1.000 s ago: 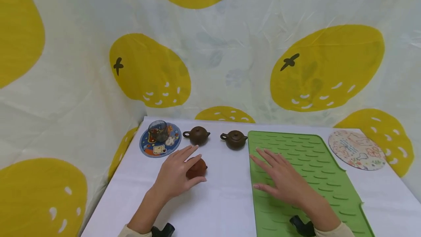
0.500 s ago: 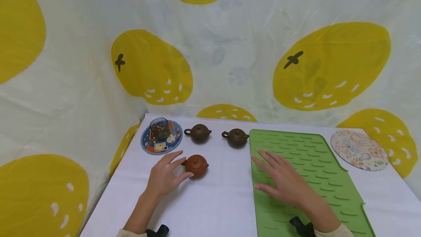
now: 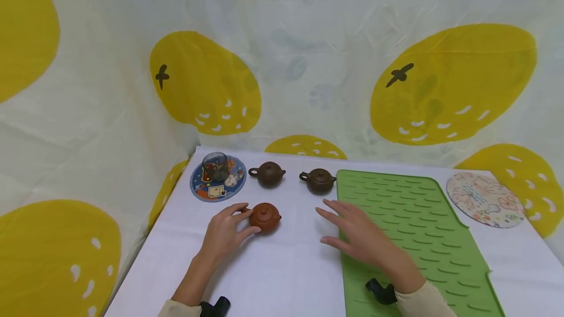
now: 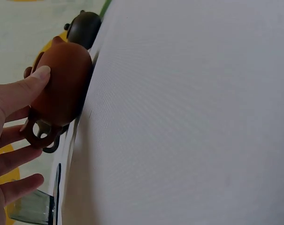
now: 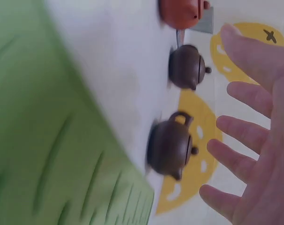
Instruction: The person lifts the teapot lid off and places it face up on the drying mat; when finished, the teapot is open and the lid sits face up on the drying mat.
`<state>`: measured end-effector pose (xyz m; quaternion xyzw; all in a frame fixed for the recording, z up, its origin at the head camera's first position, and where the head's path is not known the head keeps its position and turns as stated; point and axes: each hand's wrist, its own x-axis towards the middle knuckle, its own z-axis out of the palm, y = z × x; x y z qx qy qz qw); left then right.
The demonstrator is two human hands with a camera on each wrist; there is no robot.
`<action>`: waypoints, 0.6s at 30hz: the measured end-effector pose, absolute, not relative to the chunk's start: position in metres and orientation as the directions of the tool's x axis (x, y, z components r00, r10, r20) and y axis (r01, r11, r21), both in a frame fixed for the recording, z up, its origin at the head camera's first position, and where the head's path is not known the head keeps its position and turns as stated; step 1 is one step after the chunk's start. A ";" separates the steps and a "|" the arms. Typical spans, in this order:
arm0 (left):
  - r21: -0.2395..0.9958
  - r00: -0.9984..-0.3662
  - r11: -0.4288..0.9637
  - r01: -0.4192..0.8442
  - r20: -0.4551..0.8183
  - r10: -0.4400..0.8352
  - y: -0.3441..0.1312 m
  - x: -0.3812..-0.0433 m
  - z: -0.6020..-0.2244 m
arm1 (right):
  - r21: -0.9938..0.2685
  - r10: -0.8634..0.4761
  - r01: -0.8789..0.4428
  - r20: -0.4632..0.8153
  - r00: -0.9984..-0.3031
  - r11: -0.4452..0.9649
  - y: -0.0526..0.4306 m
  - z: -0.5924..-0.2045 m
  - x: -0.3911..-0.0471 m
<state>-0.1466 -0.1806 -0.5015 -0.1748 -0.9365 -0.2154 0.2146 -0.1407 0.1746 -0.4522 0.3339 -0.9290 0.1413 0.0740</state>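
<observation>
A small reddish-brown teapot [image 3: 264, 218] stands upright on the white cloth, spout to the right, lid on. My left hand [image 3: 224, 231] is around its handle side, thumb [image 4: 31, 84] at the body and the other fingers loosely spread near the handle; a firm hold does not show. My right hand [image 3: 359, 234] hovers with spread fingers over the left edge of the green mat [image 3: 405, 229], holding nothing. Two dark brown teapots, the left one [image 3: 270, 174] and the right one [image 3: 319, 181], stand farther back.
At the back left, a dark glass cup [image 3: 214, 166] stands on a blue patterned round mat [image 3: 203, 192]. A pale floral round mat [image 3: 484, 199] lies right of the green mat. A curtain with yellow fruit [image 3: 308, 87] hangs behind the table.
My left hand drew back left from above the reddish-brown teapot, then came in around its handle side. My right hand has shifted left. The teapots stay in place; the head view tilts slightly.
</observation>
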 end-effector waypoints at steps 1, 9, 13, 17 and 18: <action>0.335 -0.849 0.843 0.421 0.474 0.235 -0.180 -0.146 -0.501 | -0.223 -0.606 -0.645 0.224 -0.764 0.731 0.169 -0.451 -0.143; 0.354 -0.866 0.846 0.398 0.448 0.220 -0.178 -0.146 -0.500 | -0.285 -0.668 -0.695 0.198 -0.717 0.660 0.126 -0.441 -0.162; 0.351 -0.872 0.854 0.383 0.444 0.209 -0.178 -0.146 -0.501 | -0.324 -0.685 -0.698 0.175 -0.708 0.639 0.105 -0.441 -0.169; 0.371 -0.873 0.846 0.384 0.445 0.201 -0.178 -0.146 -0.501 | -0.373 -0.702 -0.700 0.158 -0.694 0.608 0.086 -0.449 -0.175; 0.376 -0.871 0.841 0.388 0.449 0.201 -0.178 -0.147 -0.501 | -0.383 -0.705 -0.699 0.154 -0.693 0.604 0.082 -0.452 -0.176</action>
